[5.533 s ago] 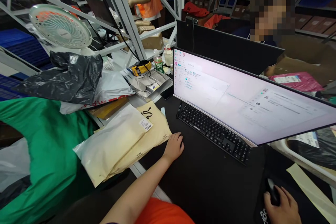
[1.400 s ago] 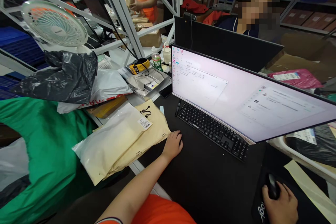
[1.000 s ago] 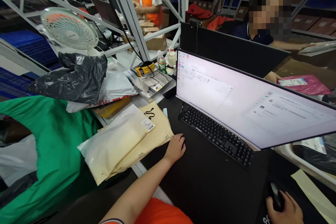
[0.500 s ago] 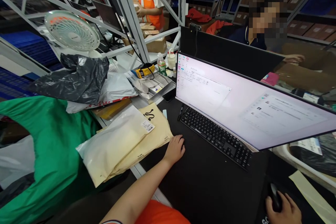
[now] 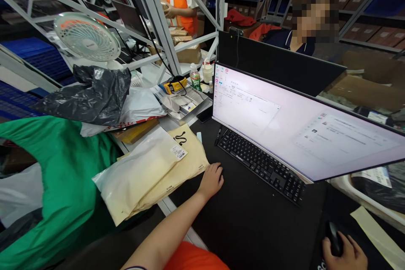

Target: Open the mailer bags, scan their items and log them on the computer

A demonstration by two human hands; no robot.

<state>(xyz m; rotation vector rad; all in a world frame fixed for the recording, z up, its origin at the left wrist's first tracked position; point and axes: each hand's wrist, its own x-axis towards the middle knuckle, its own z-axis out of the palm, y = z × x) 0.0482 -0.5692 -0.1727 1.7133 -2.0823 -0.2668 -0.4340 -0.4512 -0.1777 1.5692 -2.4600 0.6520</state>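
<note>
My left hand point(image 5: 211, 180) lies palm down on the black desk top, fingers loosely stretched. Its knuckles are beside the corner of a cream-coloured bag point(image 5: 190, 158) with dark print. On top of that bag lies a pale, frosted plastic packet point(image 5: 139, 173) with a barcode label. At the lower right, my right hand point(image 5: 346, 253) is wrapped round a black computer mouse point(image 5: 334, 238). Between the hands and a lit monitor point(image 5: 284, 114) sits a black keyboard point(image 5: 259, 164), touched by neither hand. The monitor shows windows with text too small to read.
A green sack point(image 5: 72, 177) and a black plastic bag point(image 5: 95, 93) take up the left side. Behind stand a fan point(image 5: 87, 38), a bottle point(image 5: 195, 76) and metal rack bars. A yellowish paper strip point(image 5: 379, 234) lies right of the mouse. Two people are beyond the desk.
My left hand has stayed in place, and my right hand remains on the mouse. Behind the monitor, the seated person's head has shifted left and their hand no longer shows.
</note>
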